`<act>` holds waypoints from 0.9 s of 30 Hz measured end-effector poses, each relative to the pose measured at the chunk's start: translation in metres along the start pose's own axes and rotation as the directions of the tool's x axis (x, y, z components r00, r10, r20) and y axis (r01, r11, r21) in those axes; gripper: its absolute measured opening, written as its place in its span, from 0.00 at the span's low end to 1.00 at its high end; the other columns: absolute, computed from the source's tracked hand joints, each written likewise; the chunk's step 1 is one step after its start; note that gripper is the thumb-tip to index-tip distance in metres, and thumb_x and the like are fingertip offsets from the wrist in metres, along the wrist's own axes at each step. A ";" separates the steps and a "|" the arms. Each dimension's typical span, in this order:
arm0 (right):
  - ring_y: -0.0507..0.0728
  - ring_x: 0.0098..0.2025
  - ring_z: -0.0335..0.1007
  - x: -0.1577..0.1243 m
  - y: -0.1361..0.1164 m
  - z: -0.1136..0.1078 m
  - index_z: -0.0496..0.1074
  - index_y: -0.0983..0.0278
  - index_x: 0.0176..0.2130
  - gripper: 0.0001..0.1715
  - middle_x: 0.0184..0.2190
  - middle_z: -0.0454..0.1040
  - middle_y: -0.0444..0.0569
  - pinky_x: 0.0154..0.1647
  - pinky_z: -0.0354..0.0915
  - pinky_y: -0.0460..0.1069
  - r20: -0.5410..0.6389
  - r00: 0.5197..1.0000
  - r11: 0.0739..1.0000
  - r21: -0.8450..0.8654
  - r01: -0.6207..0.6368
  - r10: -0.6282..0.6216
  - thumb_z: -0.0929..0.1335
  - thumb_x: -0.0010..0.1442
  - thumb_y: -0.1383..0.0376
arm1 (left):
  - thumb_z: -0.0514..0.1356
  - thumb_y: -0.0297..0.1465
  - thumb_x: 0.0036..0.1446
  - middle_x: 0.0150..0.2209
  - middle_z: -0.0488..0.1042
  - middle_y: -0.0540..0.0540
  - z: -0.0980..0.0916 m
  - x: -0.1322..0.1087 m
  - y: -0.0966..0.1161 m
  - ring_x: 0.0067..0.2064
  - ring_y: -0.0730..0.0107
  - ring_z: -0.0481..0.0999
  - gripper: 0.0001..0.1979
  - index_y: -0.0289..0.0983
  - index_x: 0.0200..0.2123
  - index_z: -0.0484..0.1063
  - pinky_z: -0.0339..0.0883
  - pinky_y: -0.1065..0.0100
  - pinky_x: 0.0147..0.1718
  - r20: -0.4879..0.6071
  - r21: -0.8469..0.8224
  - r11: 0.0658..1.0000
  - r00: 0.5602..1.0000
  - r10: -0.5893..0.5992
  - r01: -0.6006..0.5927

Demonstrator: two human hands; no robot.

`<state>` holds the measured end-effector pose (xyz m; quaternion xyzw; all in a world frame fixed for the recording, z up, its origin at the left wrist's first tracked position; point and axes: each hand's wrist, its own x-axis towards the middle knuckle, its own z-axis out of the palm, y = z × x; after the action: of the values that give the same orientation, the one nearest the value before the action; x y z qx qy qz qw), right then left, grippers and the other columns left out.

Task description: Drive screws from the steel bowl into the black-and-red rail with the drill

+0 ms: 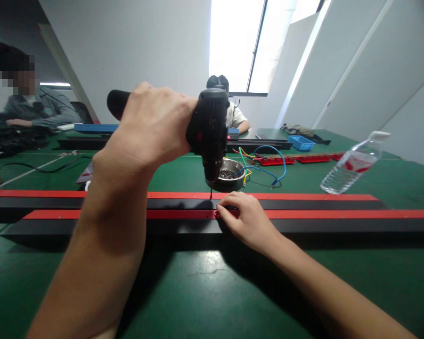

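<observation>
My left hand (155, 125) is wrapped round the grip of a black cordless drill (212, 122), which points straight down. Its thin bit (211, 190) ends just above the front black bar with a red strip (183, 214). Beside the bit, my right hand (245, 219) rests on that bar, thumb and forefinger pinched together at the red strip. Whatever lies between those fingertips is too small to make out. Behind runs a second black bar with a red strip (304, 197). A metal bowl (238, 181) of small dark screws stands just past the drill, partly hidden by it.
A clear water bottle (353, 162) leans at the right by the rear bar. Coloured wires (282, 162), red strips (314, 158) and a blue tray (300, 142) lie farther back on the green table (205, 292). Two people sit across the table, one (38, 108) at left.
</observation>
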<state>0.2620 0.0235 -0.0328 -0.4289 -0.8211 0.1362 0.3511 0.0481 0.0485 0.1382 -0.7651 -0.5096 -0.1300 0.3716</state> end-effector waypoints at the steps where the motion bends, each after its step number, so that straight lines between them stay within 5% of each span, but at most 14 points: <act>1: 0.57 0.36 0.73 0.000 0.000 0.000 0.79 0.63 0.33 0.10 0.34 0.81 0.49 0.41 0.63 0.52 -0.001 1.000 1.000 -0.002 0.000 0.000 0.71 0.67 0.70 | 0.50 0.50 0.66 0.36 0.83 0.34 0.000 0.000 0.000 0.37 0.43 0.81 0.26 0.39 0.43 0.81 0.56 0.56 0.34 0.000 0.000 1.000 1.000 -0.001 0.001; 27: 0.57 0.37 0.74 0.000 0.001 0.000 0.79 0.62 0.33 0.09 0.34 0.81 0.49 0.42 0.64 0.52 0.000 1.000 1.000 -0.013 0.013 -0.013 0.71 0.67 0.70 | 0.48 0.54 0.66 0.38 0.83 0.33 0.002 0.002 -0.001 0.38 0.42 0.82 0.30 0.39 0.44 0.81 0.57 0.54 0.34 0.024 -0.010 1.000 1.000 0.003 -0.002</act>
<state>0.2631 0.0236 -0.0331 -0.4259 -0.8247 0.1285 0.3492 0.0472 0.0515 0.1382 -0.7691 -0.5125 -0.1229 0.3616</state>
